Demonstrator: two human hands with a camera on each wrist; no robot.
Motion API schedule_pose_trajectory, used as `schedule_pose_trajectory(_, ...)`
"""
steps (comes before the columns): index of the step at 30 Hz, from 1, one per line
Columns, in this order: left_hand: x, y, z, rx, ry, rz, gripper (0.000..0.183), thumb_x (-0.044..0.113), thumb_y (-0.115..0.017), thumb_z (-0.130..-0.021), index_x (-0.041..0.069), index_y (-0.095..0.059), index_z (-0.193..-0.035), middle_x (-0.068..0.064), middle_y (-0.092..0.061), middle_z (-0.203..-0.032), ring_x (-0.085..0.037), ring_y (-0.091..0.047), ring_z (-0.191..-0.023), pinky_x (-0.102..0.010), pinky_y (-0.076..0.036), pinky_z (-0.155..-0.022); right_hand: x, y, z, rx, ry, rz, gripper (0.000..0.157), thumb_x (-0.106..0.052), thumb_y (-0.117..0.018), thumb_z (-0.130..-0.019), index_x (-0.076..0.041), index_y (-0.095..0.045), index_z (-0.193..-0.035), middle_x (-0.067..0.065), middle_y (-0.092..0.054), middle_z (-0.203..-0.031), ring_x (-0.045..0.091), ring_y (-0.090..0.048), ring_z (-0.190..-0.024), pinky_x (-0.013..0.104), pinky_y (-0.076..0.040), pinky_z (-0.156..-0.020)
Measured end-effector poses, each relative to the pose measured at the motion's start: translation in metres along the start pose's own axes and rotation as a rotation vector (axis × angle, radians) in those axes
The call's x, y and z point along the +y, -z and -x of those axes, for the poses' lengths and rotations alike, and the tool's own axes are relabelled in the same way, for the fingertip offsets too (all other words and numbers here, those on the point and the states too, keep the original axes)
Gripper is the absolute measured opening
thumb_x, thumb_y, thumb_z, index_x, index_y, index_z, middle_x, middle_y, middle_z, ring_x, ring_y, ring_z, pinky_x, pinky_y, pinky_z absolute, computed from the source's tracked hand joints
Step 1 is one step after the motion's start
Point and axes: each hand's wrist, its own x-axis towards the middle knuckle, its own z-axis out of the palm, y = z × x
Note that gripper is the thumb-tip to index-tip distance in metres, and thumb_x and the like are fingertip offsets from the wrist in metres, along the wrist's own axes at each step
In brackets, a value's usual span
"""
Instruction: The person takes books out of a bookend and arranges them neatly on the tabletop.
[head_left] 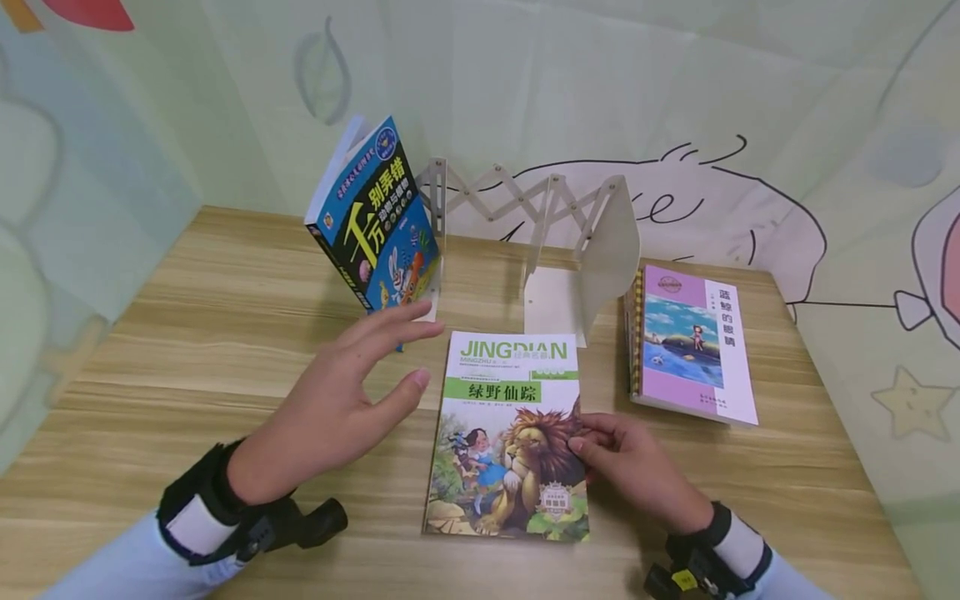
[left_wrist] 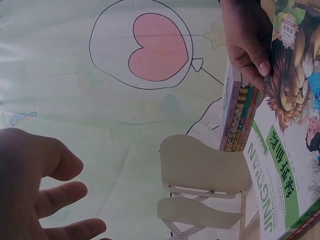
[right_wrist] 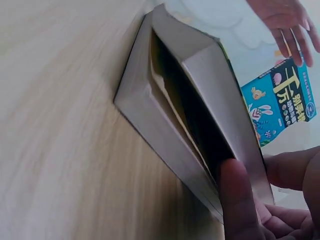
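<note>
A paperback [head_left: 506, 450] with a lion and a girl on its cover lies face up in front of the bookends. My right hand [head_left: 637, 467] pinches its right edge, thumb on the cover and fingers beneath. In the right wrist view, a dark gap opens between the upper pages [right_wrist: 220, 85] and the block of pages [right_wrist: 155, 125] below; one finger reaches into it. My left hand [head_left: 322, 408] hovers to the left of the paperback, fingers spread and holding nothing. Just beyond it, a blue-and-black book [head_left: 386, 229] leans at the bookend's left side.
A white expanding bookend [head_left: 555, 300] with criss-cross bars stands at the back of the wooden table [head_left: 187, 333]. To the right lies a stack of books topped by a purple-and-white book [head_left: 686, 342]. A printed cloth backdrop [head_left: 480, 75] hangs behind the table.
</note>
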Motion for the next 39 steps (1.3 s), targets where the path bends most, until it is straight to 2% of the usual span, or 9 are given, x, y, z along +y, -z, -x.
schedule_pose_trajectory(3,-0.001,-0.001,-0.001,-0.005,-0.002,0.003,0.044,0.019,-0.065,-0.097,0.021,-0.058,-0.14,0.0,-0.043,-0.157,-0.028,-0.039,-0.145,-0.06,-0.037,-0.112,0.002,0.0,-0.001,0.045,-0.006,0.059,0.046,-0.016,-0.068,-0.095,0.007,-0.057,-0.133,0.012,-0.071,-0.093,0.019,-0.068,-0.075,0.031,-0.06,-0.066)
schedule_pose_trajectory(7,-0.003,-0.001,-0.001,-0.008,-0.005,0.0,0.044,0.019,-0.065,-0.097,0.021,-0.058,-0.14,0.0,-0.043,-0.157,-0.027,-0.039,-0.145,-0.06,-0.037,-0.112,0.0,0.001,0.001,0.145,0.013,0.114,0.034,-0.014,-0.071,-0.092,0.001,-0.065,-0.121,0.01,-0.071,-0.091,0.018,-0.068,-0.076,0.03,-0.06,-0.067)
schedule_pose_trajectory(13,-0.005,-0.003,-0.001,-0.008,-0.012,-0.005,0.046,0.019,-0.066,-0.096,0.02,-0.057,-0.141,0.0,-0.042,-0.157,-0.028,-0.038,-0.145,-0.06,-0.036,-0.112,-0.012,0.005,0.006,0.272,0.15,0.26,0.025,-0.014,-0.073,-0.091,-0.004,-0.07,-0.115,0.007,-0.072,-0.098,0.015,-0.068,-0.085,0.027,-0.059,-0.071)
schedule_pose_trajectory(16,-0.004,-0.004,-0.002,-0.015,-0.008,-0.006,0.047,0.02,-0.066,-0.096,0.02,-0.056,-0.142,-0.001,-0.041,-0.157,-0.029,-0.037,-0.146,-0.061,-0.035,-0.113,-0.021,0.007,0.009,0.304,0.269,0.402,0.032,-0.019,-0.073,-0.092,-0.007,-0.067,-0.121,0.007,-0.071,-0.112,0.018,-0.068,-0.095,0.031,-0.06,-0.077)
schedule_pose_trajectory(20,-0.004,-0.006,-0.004,-0.025,-0.007,-0.022,0.049,0.022,-0.066,-0.097,0.02,-0.054,-0.144,-0.003,-0.04,-0.158,-0.03,-0.035,-0.147,-0.062,-0.033,-0.114,-0.033,0.01,0.01,0.338,0.432,0.597,0.053,-0.025,-0.075,-0.091,-0.01,-0.056,-0.138,0.007,-0.062,-0.132,0.023,-0.063,-0.109,0.043,-0.057,-0.088)
schedule_pose_trajectory(24,-0.007,-0.01,-0.005,-0.033,-0.016,-0.047,0.051,0.023,-0.066,-0.096,0.019,-0.053,-0.145,-0.005,-0.039,-0.159,-0.031,-0.034,-0.147,-0.064,-0.032,-0.114,-0.043,0.012,0.007,0.333,0.523,0.661,0.073,-0.029,-0.077,-0.088,-0.017,-0.042,-0.151,0.007,-0.049,-0.148,0.026,-0.051,-0.13,0.051,-0.046,-0.105)
schedule_pose_trajectory(26,-0.007,-0.012,-0.005,-0.033,-0.027,-0.059,0.052,0.024,-0.066,-0.096,0.018,-0.053,-0.145,-0.006,-0.039,-0.158,-0.032,-0.034,-0.147,-0.063,-0.032,-0.114,-0.048,0.012,0.007,0.318,0.541,0.665,0.078,-0.03,-0.077,-0.088,-0.019,-0.037,-0.155,0.009,-0.043,-0.155,0.03,-0.042,-0.14,0.056,-0.039,-0.112)
schedule_pose_trajectory(31,-0.008,-0.015,-0.006,-0.028,-0.055,-0.08,0.052,0.024,-0.067,-0.094,0.016,-0.054,-0.145,-0.008,-0.041,-0.157,-0.033,-0.034,-0.146,-0.062,-0.031,-0.115,-0.055,0.013,0.007,0.289,0.526,0.684,0.083,-0.034,-0.075,-0.089,-0.02,-0.031,-0.158,0.009,-0.034,-0.161,0.034,-0.034,-0.146,0.061,-0.033,-0.114)
schedule_pose_trajectory(39,-0.008,-0.013,-0.007,-0.036,-0.051,-0.108,0.051,0.026,-0.065,-0.095,0.015,-0.054,-0.144,-0.008,-0.039,-0.158,-0.034,-0.032,-0.147,-0.061,-0.03,-0.116,-0.055,0.013,0.007,0.254,0.486,0.686,0.082,-0.035,-0.073,-0.09,-0.019,-0.03,-0.158,0.009,-0.034,-0.161,0.033,-0.033,-0.147,0.06,-0.033,-0.115)
